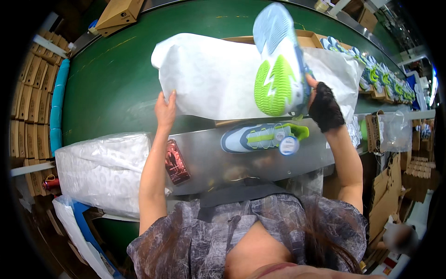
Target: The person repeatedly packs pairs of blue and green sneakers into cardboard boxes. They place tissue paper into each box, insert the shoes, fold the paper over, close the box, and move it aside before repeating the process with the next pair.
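Observation:
My right hand, in a black fingerless glove, grips a light blue sneaker by its side. Its sole, pale blue and lime green, faces me above a sheet of white tissue paper. At the paper's near left edge, my bare left hand pinches the sheet between thumb and fingers. The matching sneaker lies on a grey metal ledge close to my body, with a round white-and-blue tag on it. Part of an open cardboard box shows behind the paper.
A red patterned phone-like slab lies on the ledge beside a plastic-wrapped stack of white paper. Rows of similar sneakers stand on the green belt at right. Stacked boxes line the left; a closed box sits at far left.

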Demonstrator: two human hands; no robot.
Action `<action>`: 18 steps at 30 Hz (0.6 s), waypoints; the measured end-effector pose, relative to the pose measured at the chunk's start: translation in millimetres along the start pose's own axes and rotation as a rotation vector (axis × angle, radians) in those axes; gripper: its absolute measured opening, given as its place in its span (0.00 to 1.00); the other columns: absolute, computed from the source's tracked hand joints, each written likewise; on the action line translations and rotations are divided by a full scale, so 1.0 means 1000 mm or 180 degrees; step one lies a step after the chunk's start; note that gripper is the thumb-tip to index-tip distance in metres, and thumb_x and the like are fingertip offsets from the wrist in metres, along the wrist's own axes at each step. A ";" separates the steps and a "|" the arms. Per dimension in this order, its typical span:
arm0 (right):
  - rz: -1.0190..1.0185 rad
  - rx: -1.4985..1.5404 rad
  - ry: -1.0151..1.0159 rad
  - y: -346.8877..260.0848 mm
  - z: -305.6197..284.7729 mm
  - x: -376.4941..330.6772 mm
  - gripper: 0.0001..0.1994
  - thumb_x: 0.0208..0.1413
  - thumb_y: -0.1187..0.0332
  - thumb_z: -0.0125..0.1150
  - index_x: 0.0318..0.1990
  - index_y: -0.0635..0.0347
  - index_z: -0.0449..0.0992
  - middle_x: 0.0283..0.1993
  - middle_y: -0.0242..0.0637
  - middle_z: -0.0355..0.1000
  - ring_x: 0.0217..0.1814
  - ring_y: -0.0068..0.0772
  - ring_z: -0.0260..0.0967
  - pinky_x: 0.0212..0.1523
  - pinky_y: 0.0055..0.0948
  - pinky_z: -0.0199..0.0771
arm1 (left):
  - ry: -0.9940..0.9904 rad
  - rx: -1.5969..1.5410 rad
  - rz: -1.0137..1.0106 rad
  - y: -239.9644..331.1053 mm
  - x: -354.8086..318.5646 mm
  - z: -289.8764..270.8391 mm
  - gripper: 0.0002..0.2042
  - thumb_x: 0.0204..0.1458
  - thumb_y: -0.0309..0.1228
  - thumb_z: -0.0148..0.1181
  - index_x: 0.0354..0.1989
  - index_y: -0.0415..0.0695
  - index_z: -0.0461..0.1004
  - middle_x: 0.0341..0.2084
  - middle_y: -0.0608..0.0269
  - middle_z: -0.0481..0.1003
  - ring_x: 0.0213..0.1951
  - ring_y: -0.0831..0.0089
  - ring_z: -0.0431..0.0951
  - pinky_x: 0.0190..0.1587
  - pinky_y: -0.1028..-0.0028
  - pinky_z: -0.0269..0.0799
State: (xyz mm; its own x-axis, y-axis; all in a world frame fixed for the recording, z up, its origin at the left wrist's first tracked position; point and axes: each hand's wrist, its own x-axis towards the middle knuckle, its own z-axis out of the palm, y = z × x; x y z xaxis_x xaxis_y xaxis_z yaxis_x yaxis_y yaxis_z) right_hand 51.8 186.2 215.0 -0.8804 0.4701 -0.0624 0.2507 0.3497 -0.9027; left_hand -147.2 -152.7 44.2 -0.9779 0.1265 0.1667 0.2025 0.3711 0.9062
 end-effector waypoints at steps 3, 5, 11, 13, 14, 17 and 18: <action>0.1068 0.1154 -0.0105 0.010 0.041 0.031 0.19 0.46 0.59 0.59 0.39 0.68 0.72 0.33 0.35 0.71 0.31 0.26 0.68 0.31 0.27 0.69 | 0.0083 -0.0156 0.0150 0.020 0.004 -0.005 0.12 0.51 0.35 0.54 0.31 0.36 0.68 0.26 0.65 0.73 0.26 0.79 0.69 0.29 0.76 0.65; 0.0848 0.1216 -0.0034 0.057 0.079 0.048 0.18 0.45 0.60 0.60 0.38 0.66 0.72 0.32 0.34 0.71 0.29 0.25 0.67 0.30 0.27 0.68 | -0.0097 -0.0504 0.0148 0.061 -0.002 0.004 0.10 0.50 0.32 0.55 0.31 0.36 0.68 0.25 0.68 0.72 0.25 0.82 0.68 0.27 0.79 0.64; 0.0804 0.1820 -0.1241 0.097 0.184 0.069 0.18 0.46 0.64 0.57 0.43 0.64 0.69 0.40 0.35 0.68 0.40 0.25 0.63 0.42 0.25 0.63 | -0.1153 -0.0798 0.0788 0.094 -0.016 0.076 0.15 0.49 0.31 0.55 0.44 0.37 0.68 0.32 0.65 0.72 0.30 0.83 0.69 0.33 0.83 0.66; -0.0194 0.2179 -0.1224 0.127 0.208 0.070 0.18 0.47 0.65 0.56 0.45 0.63 0.67 0.41 0.36 0.66 0.41 0.28 0.62 0.45 0.27 0.62 | -0.1928 -0.0520 0.0496 0.090 -0.005 0.094 0.18 0.50 0.33 0.53 0.48 0.37 0.66 0.34 0.60 0.73 0.30 0.80 0.71 0.32 0.82 0.66; -0.0262 0.0285 -0.2221 0.059 0.172 0.047 0.18 0.46 0.64 0.56 0.45 0.61 0.66 0.41 0.39 0.67 0.44 0.35 0.63 0.46 0.28 0.62 | -0.2495 -0.0795 -0.0494 0.084 0.000 0.084 0.19 0.51 0.35 0.52 0.49 0.37 0.65 0.35 0.57 0.73 0.29 0.78 0.71 0.32 0.82 0.67; -0.1482 -0.2004 -0.1475 0.067 0.139 0.039 0.20 0.44 0.63 0.58 0.46 0.56 0.66 0.46 0.45 0.65 0.49 0.41 0.62 0.46 0.37 0.61 | -0.2180 -0.0851 -0.1139 0.078 0.022 0.083 0.22 0.52 0.45 0.48 0.49 0.41 0.66 0.39 0.54 0.72 0.32 0.74 0.71 0.33 0.74 0.69; -0.1941 -0.2376 -0.0704 0.068 0.126 0.037 0.21 0.43 0.62 0.59 0.46 0.55 0.66 0.48 0.48 0.63 0.50 0.44 0.62 0.46 0.41 0.61 | -0.1943 -0.0067 -0.0756 0.069 0.022 0.086 0.23 0.50 0.47 0.49 0.48 0.43 0.67 0.40 0.54 0.71 0.37 0.70 0.72 0.39 0.68 0.69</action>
State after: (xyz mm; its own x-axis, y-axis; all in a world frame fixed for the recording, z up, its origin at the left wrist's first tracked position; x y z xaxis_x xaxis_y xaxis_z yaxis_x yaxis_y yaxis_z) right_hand -14.0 125.2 97.5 -0.9795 -0.0959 0.1773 -0.1483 0.9387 -0.3113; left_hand -150.3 -45.2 77.5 -0.7890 0.5450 -0.2838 -0.0226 0.4359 0.8997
